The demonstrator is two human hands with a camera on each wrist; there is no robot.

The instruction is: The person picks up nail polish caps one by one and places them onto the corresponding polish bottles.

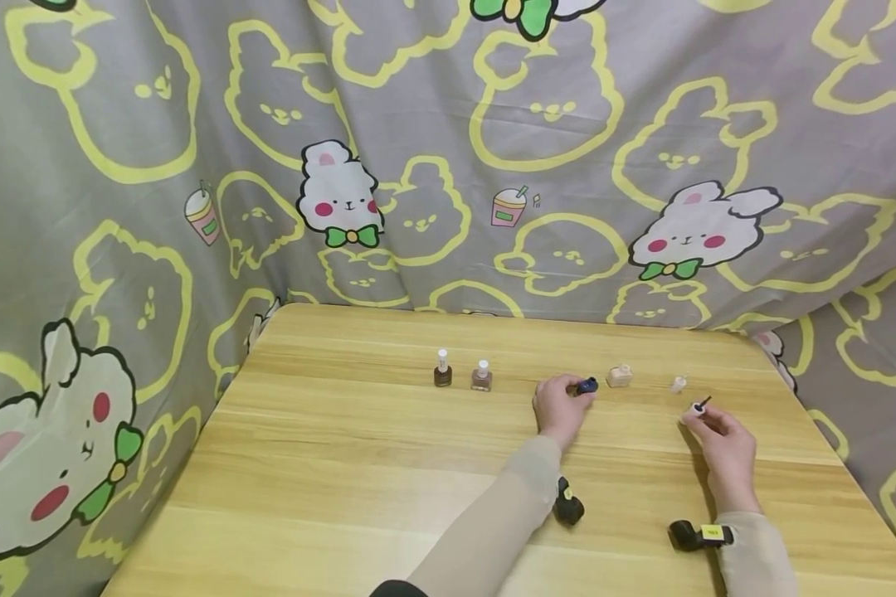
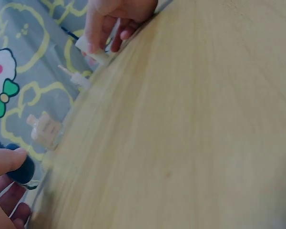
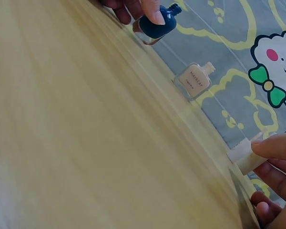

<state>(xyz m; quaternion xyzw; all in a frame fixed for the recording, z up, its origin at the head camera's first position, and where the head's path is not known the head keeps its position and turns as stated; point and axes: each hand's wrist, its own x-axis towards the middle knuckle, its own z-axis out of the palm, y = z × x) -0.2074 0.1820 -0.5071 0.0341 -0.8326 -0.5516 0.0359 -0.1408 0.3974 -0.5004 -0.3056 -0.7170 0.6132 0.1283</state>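
The left hand (image 1: 560, 410) pinches an uncapped dark blue bottle (image 1: 588, 385) between thumb and fingers, with a beige bottle (image 1: 620, 376) near it at two o'clock and a mauve bottle (image 1: 481, 381) and dark brown bottle (image 1: 443, 376) at nine. The right hand (image 1: 729, 453), at four o'clock from the dark blue bottle, pinches a white cap (image 1: 697, 410), its dark brush (image 1: 705, 401) pointing to two; a second white cap (image 1: 679, 384) stands near at eleven.
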